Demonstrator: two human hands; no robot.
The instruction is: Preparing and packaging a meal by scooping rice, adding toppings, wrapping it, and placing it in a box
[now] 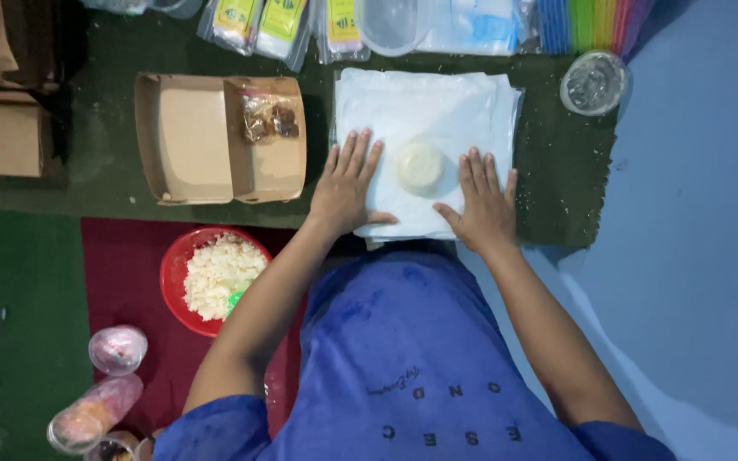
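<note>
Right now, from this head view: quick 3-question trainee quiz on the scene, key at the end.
1. True or false: both hands lie flat on the white paper stack.
2. What sits between the left hand and the right hand? A) a round white lump B) a spoon C) a cup
3. What does the open cardboard box hold?

Key
1. True.
2. A, the round white lump.
3. A small clear bag of brown pieces, in the right half; the left half looks bare.

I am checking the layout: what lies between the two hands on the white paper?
In the head view, a round white mound lies between the left hand and right hand.
</note>
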